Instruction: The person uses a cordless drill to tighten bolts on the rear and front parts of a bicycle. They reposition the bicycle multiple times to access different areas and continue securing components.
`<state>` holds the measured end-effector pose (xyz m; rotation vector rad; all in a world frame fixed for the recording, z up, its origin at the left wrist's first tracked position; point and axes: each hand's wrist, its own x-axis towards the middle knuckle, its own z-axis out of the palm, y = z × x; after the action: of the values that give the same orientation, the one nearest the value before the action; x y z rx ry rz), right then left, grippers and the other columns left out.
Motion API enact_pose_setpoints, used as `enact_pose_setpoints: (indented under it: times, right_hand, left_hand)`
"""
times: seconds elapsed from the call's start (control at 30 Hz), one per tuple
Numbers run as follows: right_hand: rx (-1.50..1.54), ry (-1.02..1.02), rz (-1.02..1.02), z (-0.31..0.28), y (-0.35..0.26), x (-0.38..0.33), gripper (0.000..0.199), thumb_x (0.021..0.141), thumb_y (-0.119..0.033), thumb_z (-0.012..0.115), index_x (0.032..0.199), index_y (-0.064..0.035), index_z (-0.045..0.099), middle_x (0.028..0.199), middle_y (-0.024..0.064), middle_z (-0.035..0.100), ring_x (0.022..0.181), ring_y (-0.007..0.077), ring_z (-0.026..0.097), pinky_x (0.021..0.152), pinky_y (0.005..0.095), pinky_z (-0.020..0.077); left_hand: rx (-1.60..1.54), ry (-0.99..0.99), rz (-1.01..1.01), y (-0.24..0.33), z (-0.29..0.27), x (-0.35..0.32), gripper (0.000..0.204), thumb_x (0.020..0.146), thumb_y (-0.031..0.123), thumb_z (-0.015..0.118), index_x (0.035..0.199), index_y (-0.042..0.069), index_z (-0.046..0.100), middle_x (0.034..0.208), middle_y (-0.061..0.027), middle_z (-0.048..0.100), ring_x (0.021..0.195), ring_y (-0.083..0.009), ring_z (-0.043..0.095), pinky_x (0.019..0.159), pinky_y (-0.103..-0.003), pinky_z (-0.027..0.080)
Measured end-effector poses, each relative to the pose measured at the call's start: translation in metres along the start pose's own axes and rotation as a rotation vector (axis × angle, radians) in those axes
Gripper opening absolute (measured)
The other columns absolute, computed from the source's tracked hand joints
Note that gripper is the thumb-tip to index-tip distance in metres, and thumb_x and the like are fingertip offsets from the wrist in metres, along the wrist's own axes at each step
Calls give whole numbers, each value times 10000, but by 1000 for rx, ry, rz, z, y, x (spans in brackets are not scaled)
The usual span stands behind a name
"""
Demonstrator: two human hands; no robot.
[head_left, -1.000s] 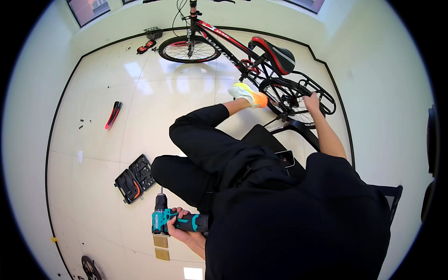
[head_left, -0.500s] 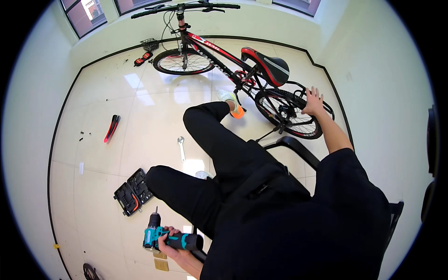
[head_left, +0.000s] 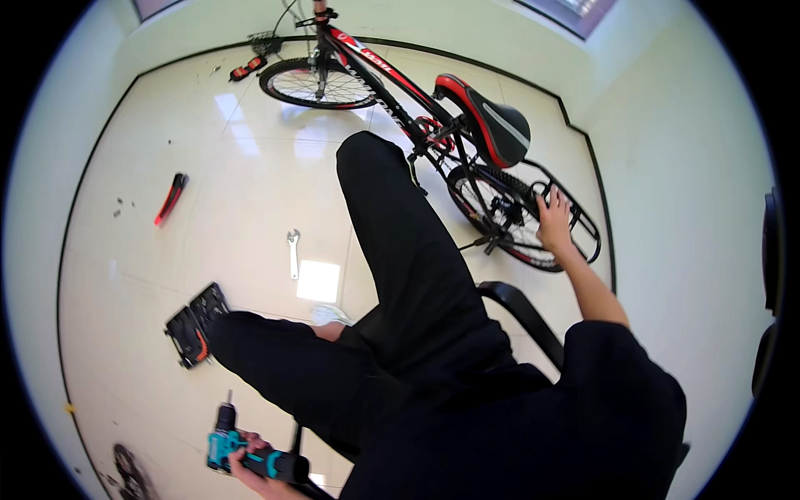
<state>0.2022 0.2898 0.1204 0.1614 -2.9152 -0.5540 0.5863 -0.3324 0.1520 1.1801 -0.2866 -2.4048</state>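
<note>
Gripping a teal cordless drill (head_left: 236, 446) low over the floor (head_left: 250, 167) in the left hand (head_left: 254, 467), bit and long axis pointing away, toward the open tool case (head_left: 193, 325). Right hand (head_left: 554, 221) spread on the bicycle's rear rack (head_left: 575, 218); best braced firmly there, drill angled clear of the legs.

Bright, even daylight fills the room, throwing white window glare onto the glossy floor tiles (head_left: 250, 208) left of centre and near the top of the frame, while shadows stay soft, the dark clothing loses detail, and the fisheye bends the wall edges into a black rim.
</note>
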Motion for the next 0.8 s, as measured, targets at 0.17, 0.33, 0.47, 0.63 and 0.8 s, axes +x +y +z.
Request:
enact_pose_setpoints:
  times: [0.17, 0.33, 0.47, 0.63, 0.8]
  right_hand:
    - [-2, -55, -36, -4, 4, 5, 745, 589, -5, 694, 1296, -42, 460, 1424, 304, 287, 1291, 458, 317, 1055, 586, 282]
    - [-32, -74, -75, -19, -8, 11, 678, 614, -22, 659, 1268, -16, 479, 1373, 335, 342, 1247, 472, 377, 1049, 560, 302]
    - [-35, -82, -120, -11, -8, 4, 650, 622, -41, 629, 1251, 0, 471, 1329, 350, 373, 1239, 474, 378, 1071, 512, 290]
    - [-107, -335, -148, -35, -8, 22, 717, 636, -229, 717, 1267, -14, 452, 1295, 336, 384, 1218, 467, 391, 1094, 546, 208]
    - [-5, -658, 6, -65, -20, 70, 758, 620, -446, 803, 1194, -29, 536, 1198, 269, 482, 1066, 417, 549, 912, 450, 463]
  left_hand:
    - [89, -43, 70, -16, 12, 7, 348, 746, 54, 505, 1065, -67, 438, 882, -149, 483, 680, -157, 520, 680, -294, 532]
    - [77, -3, 111, -19, 10, 20, 313, 752, 65, 507, 1035, -59, 456, 869, -141, 494, 672, -151, 515, 672, -291, 520]
    - [55, 111, 102, -24, 28, 28, 295, 733, 55, 524, 1004, -49, 473, 820, -124, 503, 640, -156, 512, 645, -279, 512]
    - [106, 174, 122, -24, 47, 43, 289, 720, 56, 536, 988, -41, 492, 804, -120, 514, 641, -159, 517, 653, -301, 498]
    - [184, 186, 188, -35, 56, 40, 294, 669, 68, 539, 946, -27, 518, 730, -100, 533, 605, -163, 532, 627, -308, 504]
